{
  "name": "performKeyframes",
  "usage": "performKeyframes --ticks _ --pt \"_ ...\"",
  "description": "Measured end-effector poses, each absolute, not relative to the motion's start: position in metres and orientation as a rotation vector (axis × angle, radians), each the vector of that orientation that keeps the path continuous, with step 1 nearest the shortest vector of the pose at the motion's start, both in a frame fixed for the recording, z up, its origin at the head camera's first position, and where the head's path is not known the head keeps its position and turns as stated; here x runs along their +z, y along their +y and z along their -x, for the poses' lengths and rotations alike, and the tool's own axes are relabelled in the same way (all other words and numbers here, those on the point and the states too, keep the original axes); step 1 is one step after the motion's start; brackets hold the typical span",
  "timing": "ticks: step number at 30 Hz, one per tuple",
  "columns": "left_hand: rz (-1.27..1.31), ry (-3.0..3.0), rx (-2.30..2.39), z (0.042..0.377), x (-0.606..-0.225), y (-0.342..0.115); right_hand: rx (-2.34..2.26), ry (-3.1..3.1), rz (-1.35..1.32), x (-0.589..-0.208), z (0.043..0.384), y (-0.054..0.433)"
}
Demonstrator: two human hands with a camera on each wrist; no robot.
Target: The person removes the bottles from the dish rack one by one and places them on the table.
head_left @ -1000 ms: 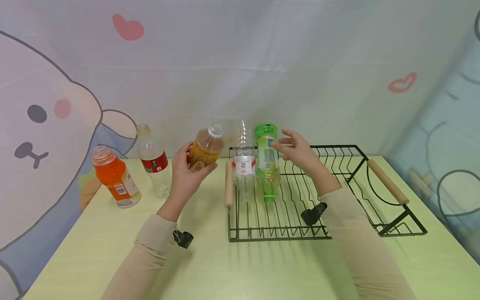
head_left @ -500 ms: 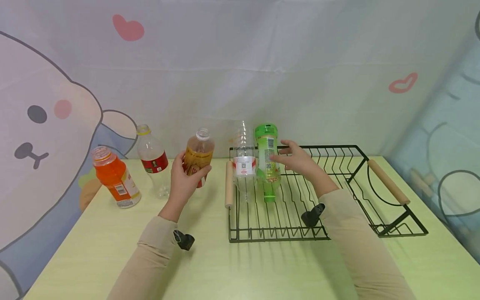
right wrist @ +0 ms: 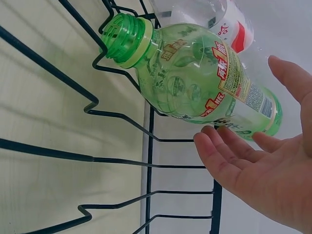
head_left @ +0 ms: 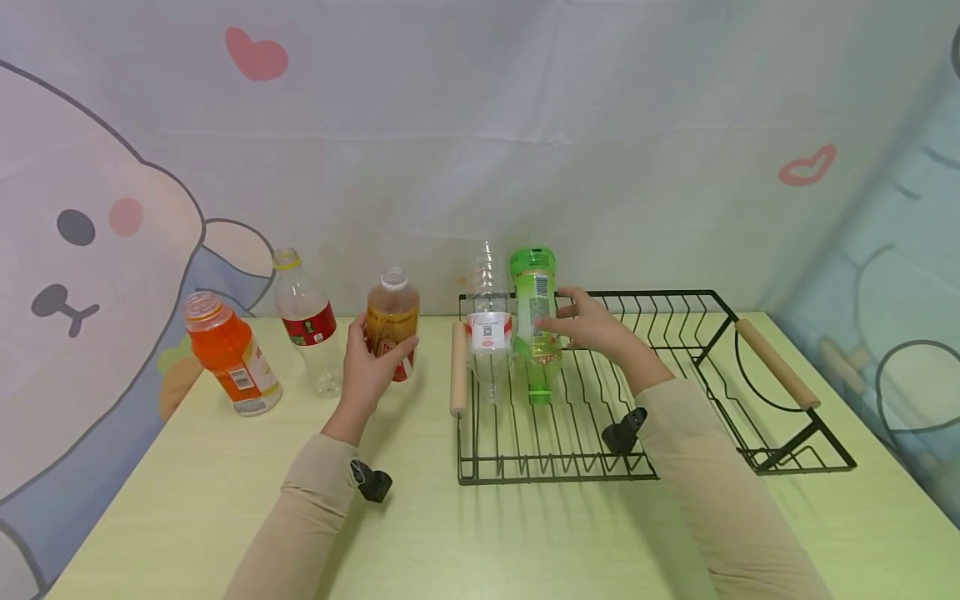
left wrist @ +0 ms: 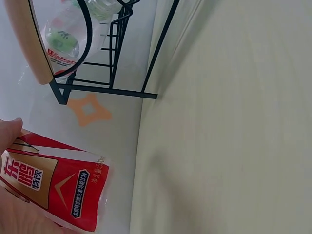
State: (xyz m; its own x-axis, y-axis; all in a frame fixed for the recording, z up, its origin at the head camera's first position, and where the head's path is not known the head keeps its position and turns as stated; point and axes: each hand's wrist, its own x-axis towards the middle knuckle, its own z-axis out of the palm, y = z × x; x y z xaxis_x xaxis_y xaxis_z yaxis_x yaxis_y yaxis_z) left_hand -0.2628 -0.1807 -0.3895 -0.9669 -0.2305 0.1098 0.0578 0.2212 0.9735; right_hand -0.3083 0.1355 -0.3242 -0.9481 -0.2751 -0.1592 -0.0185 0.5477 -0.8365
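On the table point(head_left: 225, 517), a black wire rack point(head_left: 558, 481) sits at two o'clock, with a green bottle point(right wrist: 187, 75) tilted neck-down in it at twelve and a clear bottle point(head_left: 490, 329) just beside. The amber bottle point(head_left: 392, 322) is upright at eleven; from here I can't tell whether its base touches down. I'd guess it's light and empty, thin plastic that dents under a hard squeeze and could slip, so the labelled middle seems the best hold. The left hand point(head_left: 367, 364) grips it there between thumb and fingers; the right hand point(head_left: 596, 327), fingers spread, is beside the green bottle

Even light, soft faint shadows.
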Motion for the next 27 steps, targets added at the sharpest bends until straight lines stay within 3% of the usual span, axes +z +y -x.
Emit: performKeyframes --ticks 27 --pt "-0.368 -2.301 -1.903 0.272 -0.413 -0.187 -1.320 2.387 0.316 -0.333 0.305 0.135"
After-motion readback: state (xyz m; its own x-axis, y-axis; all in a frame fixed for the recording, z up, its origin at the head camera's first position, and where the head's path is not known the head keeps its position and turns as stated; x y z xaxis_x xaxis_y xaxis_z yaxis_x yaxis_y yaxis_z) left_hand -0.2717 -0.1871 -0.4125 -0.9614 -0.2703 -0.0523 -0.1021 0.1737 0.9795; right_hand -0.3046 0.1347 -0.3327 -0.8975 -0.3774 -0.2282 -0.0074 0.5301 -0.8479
